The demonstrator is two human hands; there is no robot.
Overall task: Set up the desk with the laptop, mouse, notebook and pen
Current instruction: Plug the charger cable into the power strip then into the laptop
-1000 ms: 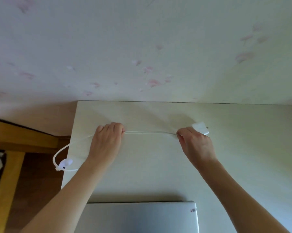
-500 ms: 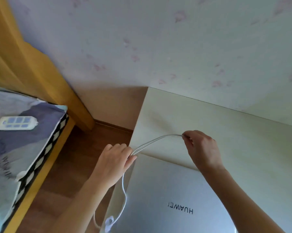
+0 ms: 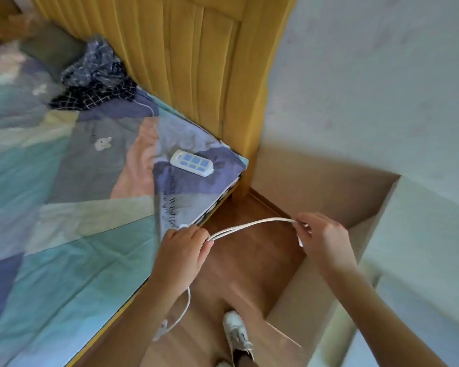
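Desk (image 3: 421, 234), two hands (image 3: 182, 256) holding one cable (image 3: 249, 225)

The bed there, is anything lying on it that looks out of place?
Yes. A white power strip lies on the quilt near the bed's corner, an odd spot for one. A crumpled dark checked cloth is heaped by the headboard. Both hands, left and right, hold a white cable.

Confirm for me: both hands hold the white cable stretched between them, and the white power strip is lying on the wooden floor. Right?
Not quite. In the head view the power strip lies on the bed, near its corner, not on the wooden floor. The rest stands: the left hand and right hand hold the white cable between them.
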